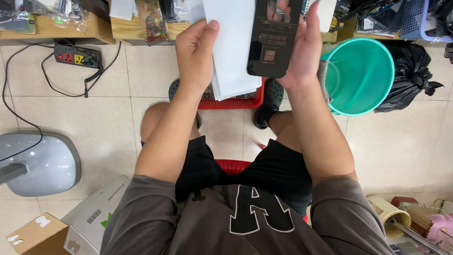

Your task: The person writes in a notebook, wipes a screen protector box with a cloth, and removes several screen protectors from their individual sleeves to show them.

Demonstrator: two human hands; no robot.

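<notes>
1. The tiled floor point(118, 108) takes up most of the view, with bare tile open at 9 o'clock and at 3 o'clock of the seated person's knees.
2. A teal bucket point(365, 71) stands at 2 o'clock, its rim just beside the right forearm; a black bag point(413, 75) lies against its far side.
3. A grey rounded base point(42, 163) sits at 9 o'clock, and two cardboard boxes point(89, 219) lie at 7 o'clock.
4. A red basket point(233, 101) rests on the floor at 12 o'clock between the two dark shoes point(269, 101), mostly hidden behind the paper.
5. The white envelope point(233, 47) is held up at 12 o'clock, long axis running from 12 to 6 with a slight lean toward 11; its top edge is cut by the frame and its bottom corner hangs over the basket.
6. The black flat pack point(273, 38) stands at 1 o'clock, long axis 12 to 6, its left edge overlapping the envelope.
7. The left hand point(196, 52) is curled, thumb pressed on the envelope's left edge, fingers behind it.
8. The right hand point(306, 47) is half closed around the pack's right edge, fingertips hidden behind it.
9. A power strip point(78, 56) lies at 10 o'clock under a wooden shelf point(61, 30).
</notes>
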